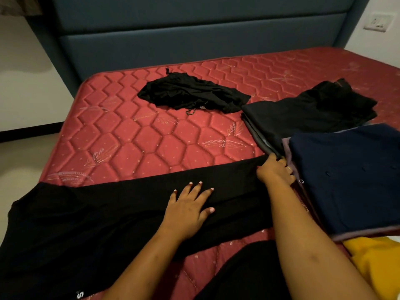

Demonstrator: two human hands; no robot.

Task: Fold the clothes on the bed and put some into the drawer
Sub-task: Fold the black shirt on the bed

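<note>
A long black garment [91, 215] lies stretched across the near part of the red quilted mattress [138, 135]. My left hand [187, 210] presses flat on its middle, fingers spread. At the garment's right end my right hand [275, 171] grips the fabric edge with curled fingers, beside the folded piles. A crumpled black garment [190, 94] lies unfolded farther back in the middle of the bed. A folded black pile [307, 113] and a folded navy pile [350, 176] sit on the right.
A yellow cloth [376, 263] lies at the near right corner. A dark blue padded headboard [194, 35] stands behind the bed. A wall socket [377, 22] is at the upper right. Floor shows to the left of the mattress.
</note>
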